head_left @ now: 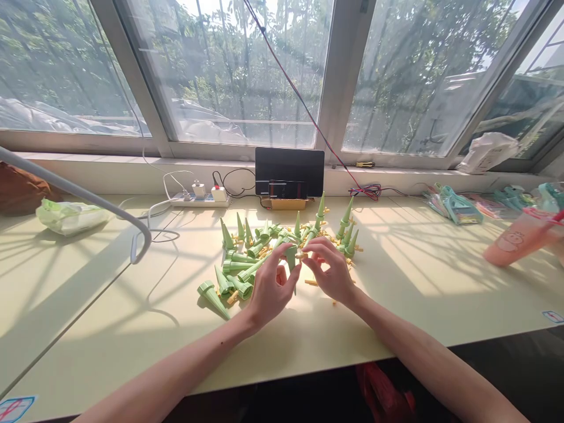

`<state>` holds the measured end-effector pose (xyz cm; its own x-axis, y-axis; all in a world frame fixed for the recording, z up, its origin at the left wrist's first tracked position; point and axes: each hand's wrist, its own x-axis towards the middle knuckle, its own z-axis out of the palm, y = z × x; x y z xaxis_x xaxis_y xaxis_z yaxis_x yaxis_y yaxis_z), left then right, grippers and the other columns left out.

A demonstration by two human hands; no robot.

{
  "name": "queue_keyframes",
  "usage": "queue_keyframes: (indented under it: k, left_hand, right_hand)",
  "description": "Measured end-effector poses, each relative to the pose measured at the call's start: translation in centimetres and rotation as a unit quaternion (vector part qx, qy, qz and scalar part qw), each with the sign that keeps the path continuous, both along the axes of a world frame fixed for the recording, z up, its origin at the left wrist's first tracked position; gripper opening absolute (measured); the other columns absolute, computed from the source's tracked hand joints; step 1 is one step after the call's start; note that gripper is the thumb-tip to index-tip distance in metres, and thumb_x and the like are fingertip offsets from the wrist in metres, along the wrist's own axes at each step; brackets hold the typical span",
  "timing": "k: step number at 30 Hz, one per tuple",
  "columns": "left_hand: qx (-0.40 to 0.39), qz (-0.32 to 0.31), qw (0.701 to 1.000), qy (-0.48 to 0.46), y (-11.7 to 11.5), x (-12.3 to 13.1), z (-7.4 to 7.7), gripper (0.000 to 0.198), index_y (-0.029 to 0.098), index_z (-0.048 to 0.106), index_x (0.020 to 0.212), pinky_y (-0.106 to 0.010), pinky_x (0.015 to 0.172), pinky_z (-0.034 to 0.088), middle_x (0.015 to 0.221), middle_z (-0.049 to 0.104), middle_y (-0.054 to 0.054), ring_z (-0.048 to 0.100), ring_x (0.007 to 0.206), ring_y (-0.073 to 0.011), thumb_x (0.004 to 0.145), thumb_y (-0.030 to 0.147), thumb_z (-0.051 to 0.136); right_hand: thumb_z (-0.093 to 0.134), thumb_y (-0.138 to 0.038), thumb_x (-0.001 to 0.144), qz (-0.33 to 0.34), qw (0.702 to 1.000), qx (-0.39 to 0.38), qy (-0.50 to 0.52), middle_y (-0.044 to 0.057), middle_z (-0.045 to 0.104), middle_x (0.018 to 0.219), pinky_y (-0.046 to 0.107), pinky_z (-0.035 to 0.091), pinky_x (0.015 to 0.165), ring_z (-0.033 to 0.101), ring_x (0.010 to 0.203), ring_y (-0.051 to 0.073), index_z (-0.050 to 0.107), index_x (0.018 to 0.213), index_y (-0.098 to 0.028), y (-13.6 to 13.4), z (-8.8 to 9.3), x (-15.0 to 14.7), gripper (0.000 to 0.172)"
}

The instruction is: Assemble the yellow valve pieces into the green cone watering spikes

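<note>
My left hand [269,288] pinches a green plastic watering spike [291,256], its wide end up and its tip pointing down. Between the thumb and fingertips of my right hand [331,275] is a small yellow valve piece [301,255], held against the spike's side near the top. Whether the piece sits in a hole there I cannot tell. Beyond and left of my hands lie several loose green spikes [213,298], some on their sides. Others stand point up with yellow pieces fitted, such as one spike [346,217] at the right. Loose yellow pieces [311,282] lie near my right hand.
A black tablet [288,161] stands at the back, with a phone [287,189] before it. A power strip [200,201] with cables is left of them. A pink drink cup [513,242] and packaged teal items [458,204] are at the right; a green plastic packet [70,217] lies left.
</note>
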<state>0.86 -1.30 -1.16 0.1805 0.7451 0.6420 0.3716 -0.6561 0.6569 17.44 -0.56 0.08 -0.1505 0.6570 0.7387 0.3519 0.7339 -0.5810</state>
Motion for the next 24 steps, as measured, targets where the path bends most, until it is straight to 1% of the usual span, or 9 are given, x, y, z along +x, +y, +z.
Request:
queue_keyframes:
  k: [9, 21, 24]
  left_hand:
    - [0.025, -0.007, 1.0, 0.006, 0.11, 0.04, -0.11, 0.035, 0.02, 0.049, 0.122, -0.013, 0.039, 0.036, 0.076, 0.057, 0.003, 0.043, 0.04, -0.0007, 0.089, 0.02, 0.058]
    - [0.045, -0.004, 0.999, 0.011, 0.33, -0.02, -0.42, 0.03, 0.02, 0.05, 0.119, -0.014, 0.041, 0.036, 0.08, 0.057, 0.003, 0.042, 0.042, -0.0002, 0.09, 0.021, 0.057]
    - [0.044, -0.004, 0.999, 0.015, 0.32, -0.01, -0.4, 0.03, 0.02, 0.049, 0.119, -0.014, 0.042, 0.036, 0.083, 0.057, 0.002, 0.041, 0.043, 0.0004, 0.09, 0.02, 0.058]
  right_hand:
    - [0.056, -0.019, 0.091, 0.006, 1.0, -0.013, 0.004, 0.004, 0.058, 0.097, 0.025, 0.052, 0.055, 0.055, 0.064, 0.009, 0.063, 0.096, -0.022, -0.05, -0.03, 0.06, 0.01]
    - [0.057, -0.019, 0.09, 0.023, 0.998, -0.058, 0.019, 0.003, 0.058, 0.098, 0.024, 0.053, 0.057, 0.053, 0.065, 0.009, 0.064, 0.096, -0.022, -0.26, 0.06, 0.04, 0.009]
    - [0.056, -0.02, 0.091, 0.026, 0.997, -0.069, 0.026, 0.004, 0.059, 0.095, 0.025, 0.054, 0.059, 0.056, 0.068, 0.01, 0.064, 0.095, -0.021, -0.33, 0.0, -0.02, 0.009]
